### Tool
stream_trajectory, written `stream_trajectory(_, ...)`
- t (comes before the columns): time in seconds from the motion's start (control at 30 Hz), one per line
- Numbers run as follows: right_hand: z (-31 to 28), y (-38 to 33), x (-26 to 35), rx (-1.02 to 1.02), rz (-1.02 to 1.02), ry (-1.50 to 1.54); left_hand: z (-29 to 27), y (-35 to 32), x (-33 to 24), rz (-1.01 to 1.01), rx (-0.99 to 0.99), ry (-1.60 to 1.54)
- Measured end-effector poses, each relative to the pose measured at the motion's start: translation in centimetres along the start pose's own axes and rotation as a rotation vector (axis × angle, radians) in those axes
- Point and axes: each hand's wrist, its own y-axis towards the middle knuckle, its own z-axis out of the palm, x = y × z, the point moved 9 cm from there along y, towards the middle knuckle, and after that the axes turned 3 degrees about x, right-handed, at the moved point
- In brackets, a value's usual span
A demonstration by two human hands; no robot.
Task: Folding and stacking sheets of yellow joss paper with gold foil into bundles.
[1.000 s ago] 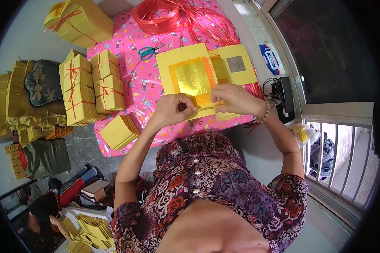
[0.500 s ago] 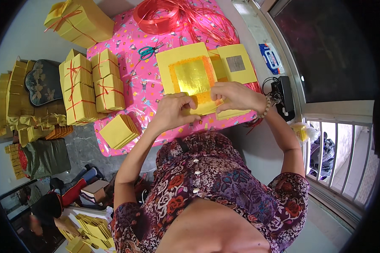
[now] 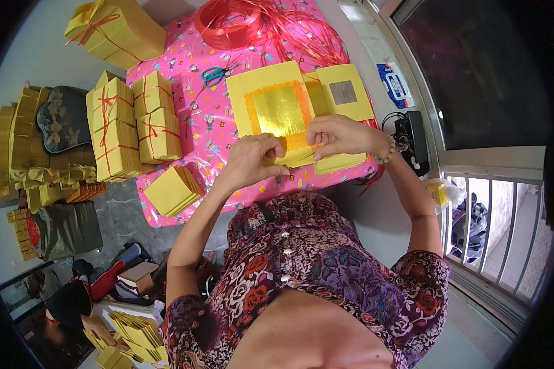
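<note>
A yellow paper sheet (image 3: 241, 98) with a shiny gold foil panel and an orange patterned border lies on the table in front of me. My left hand (image 3: 252, 161) grips its near left corner, thumb at the edge and fingers curled on top. At the near right part, my right hand (image 3: 341, 135) pinches the same sheet between thumb and fingers. The near edge looks bent up between the hands. To the right, partly under my right hand, is a stack of yellow paper (image 3: 346, 92) with a grey square on top; more yellow sheets (image 3: 340, 163) show below that hand.
On the pink patterned table (image 3: 209, 160) are green-handled scissors (image 3: 213, 76), a coil of red plastic string (image 3: 228, 31), tied yellow paper bundles (image 3: 114, 132) and a small loose yellow stack (image 3: 173, 192). A barred window (image 3: 498, 215) stands right. Another person's hand (image 3: 98, 330) is at lower left.
The sheet and my right hand have shifted very slightly to the left. My left hand keeps its grip at the corner. The other person's hand at lower left has moved a little.
</note>
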Motion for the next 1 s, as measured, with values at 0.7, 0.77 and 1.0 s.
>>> stream_trajectory(0.7,-1.2,-1.7,1.1,-0.251,-0.06,-0.12,0.0,0.2,0.7,-0.118,0.059,-0.13)
stream_trajectory(0.77,-1.9,-2.4,1.6,-0.3,-0.011,-0.063,0.4,0.1,1.4,-0.192,0.094,-0.14)
stream_trajectory(1.0,-1.1,-4.2,-0.1,-0.242,-0.039,-0.045,-0.4,-0.7,0.6,0.036,-0.173,-0.149)
